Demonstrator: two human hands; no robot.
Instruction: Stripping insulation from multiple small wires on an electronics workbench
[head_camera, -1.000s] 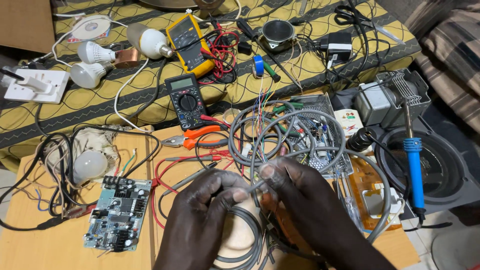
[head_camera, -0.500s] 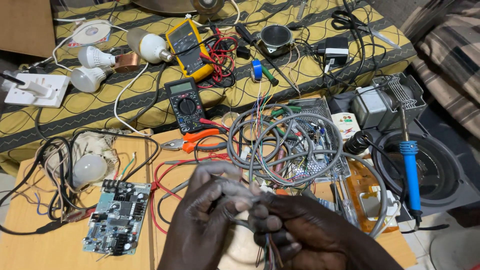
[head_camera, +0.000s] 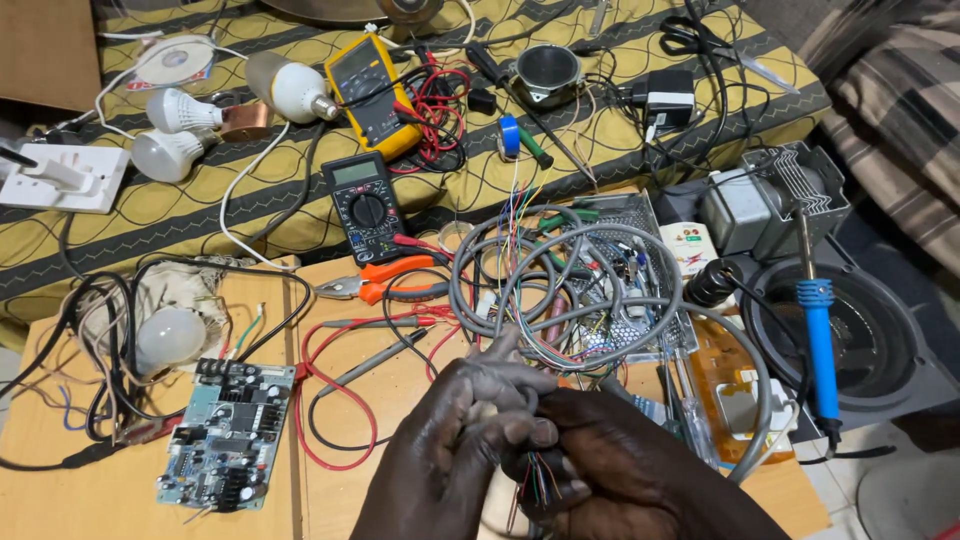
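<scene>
Grey multi-core cable (head_camera: 600, 300) lay in loose coils just beyond the hands, one end running down into them. At that end the thin coloured inner wires (head_camera: 538, 478) showed, fanned out between the fingers of the right hand (head_camera: 610, 470). Right hand was closed around the cable end, thumb side up. Left hand (head_camera: 470, 430) pressed against it from the left, fingers curled over the same end and pinching at the sheath; exact contact of the fingertips hidden by the knuckles. Both hands touched each other low in the view, over a wooden board (head_camera: 340, 470).

Under the coils, beyond the right hand: a perforated metal tray (head_camera: 640, 215) with small parts in it. Just beyond the left hand: orange-handled pliers (head_camera: 385, 280) and red and black test leads (head_camera: 335, 400) looping across the board. Further on, a black multimeter (head_camera: 365, 205), and a yellow multimeter (head_camera: 368, 90) well beyond that on the patterned cloth (head_camera: 200, 215).

Left of the left hand: green circuit board (head_camera: 225, 435), flat, with a white bulb (head_camera: 168, 335) beyond it among black wires. Right of the right hand: blue-handled soldering iron (head_camera: 818, 330), tip pointing away, lying across a black speaker cone (head_camera: 870, 345). Three more white bulbs (head_camera: 180, 110) far off to the left on the cloth.
</scene>
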